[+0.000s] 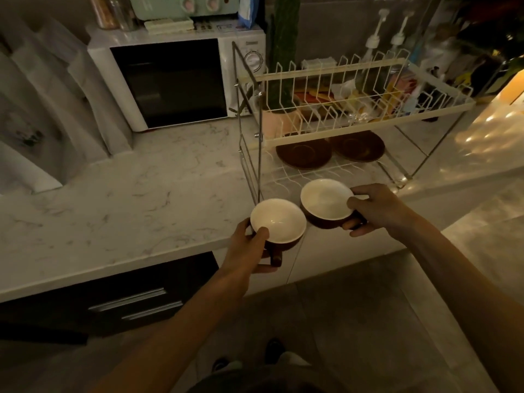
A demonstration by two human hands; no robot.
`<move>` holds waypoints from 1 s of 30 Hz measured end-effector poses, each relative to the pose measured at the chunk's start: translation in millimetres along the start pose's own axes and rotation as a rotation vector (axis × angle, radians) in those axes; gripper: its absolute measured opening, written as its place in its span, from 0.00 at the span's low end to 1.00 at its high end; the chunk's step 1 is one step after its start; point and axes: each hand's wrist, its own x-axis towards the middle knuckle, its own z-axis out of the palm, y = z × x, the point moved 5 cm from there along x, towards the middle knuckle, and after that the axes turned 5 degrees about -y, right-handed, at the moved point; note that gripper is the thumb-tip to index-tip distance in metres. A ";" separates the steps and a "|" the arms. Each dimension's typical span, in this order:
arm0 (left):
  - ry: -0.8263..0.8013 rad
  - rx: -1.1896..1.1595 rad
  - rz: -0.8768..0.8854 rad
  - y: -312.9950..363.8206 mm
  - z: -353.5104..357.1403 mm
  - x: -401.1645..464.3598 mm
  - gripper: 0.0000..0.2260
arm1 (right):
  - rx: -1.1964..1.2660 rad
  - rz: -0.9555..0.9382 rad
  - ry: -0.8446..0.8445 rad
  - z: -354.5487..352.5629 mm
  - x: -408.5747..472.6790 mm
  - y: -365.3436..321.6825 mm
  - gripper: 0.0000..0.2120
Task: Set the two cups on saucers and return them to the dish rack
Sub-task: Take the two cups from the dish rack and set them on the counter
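Bare forearms (175, 321), no sleeves (dark shoes (274, 350) below).

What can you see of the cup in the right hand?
The right-hand cup is wide and shallow, glossy dark brown outside, white inside, ceramic by its look, and empty. It is upright, held above the counter edge just before the dish rack's lower tier. The right hand grips its rim and handle side, thumb over the rim.

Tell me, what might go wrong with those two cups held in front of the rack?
The left cup and right cup are nearly rim to rim, so they could knock together. The saucers lie under the rack's upper shelf, so a cup may bump it going in. Each hand's grip is at one side only, the left hand by the handle, so a cup could tip.
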 end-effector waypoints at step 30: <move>0.480 -0.383 0.043 -8.5 -271.3 -17.5 0.22 | 0.213 -0.029 -0.300 277.0 42.3 -127.3 0.23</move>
